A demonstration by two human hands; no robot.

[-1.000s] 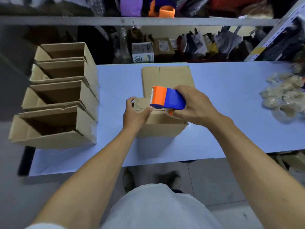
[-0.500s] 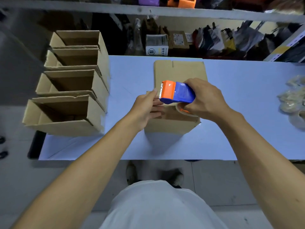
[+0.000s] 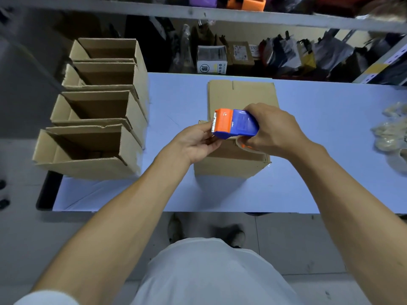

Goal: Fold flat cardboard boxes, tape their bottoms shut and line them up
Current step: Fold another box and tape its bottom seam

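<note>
A folded cardboard box (image 3: 229, 166) stands near the table's front edge, flaps closed on top. Just above it my right hand (image 3: 275, 130) grips a blue and orange tape dispenser (image 3: 235, 125), its orange toothed end pointing left. My left hand (image 3: 196, 144) is at that end, with thumb and curled fingers pinching the tape end under the cutter; the clear tape itself is hard to make out. A flat cardboard box (image 3: 242, 95) lies behind. Several folded, open boxes (image 3: 94, 128) stand in a row along the table's left edge.
The light blue table (image 3: 319, 172) has crumpled tape scraps (image 3: 389, 133) at its right edge. Behind it a shelf (image 3: 220, 16) holds small cartons (image 3: 211, 60) and bagged goods. My feet are on the grey floor below the table's front edge.
My left hand has left the box's top flap and moved up to the dispenser's orange end. The right hand has lifted the dispenser slightly off the box.
</note>
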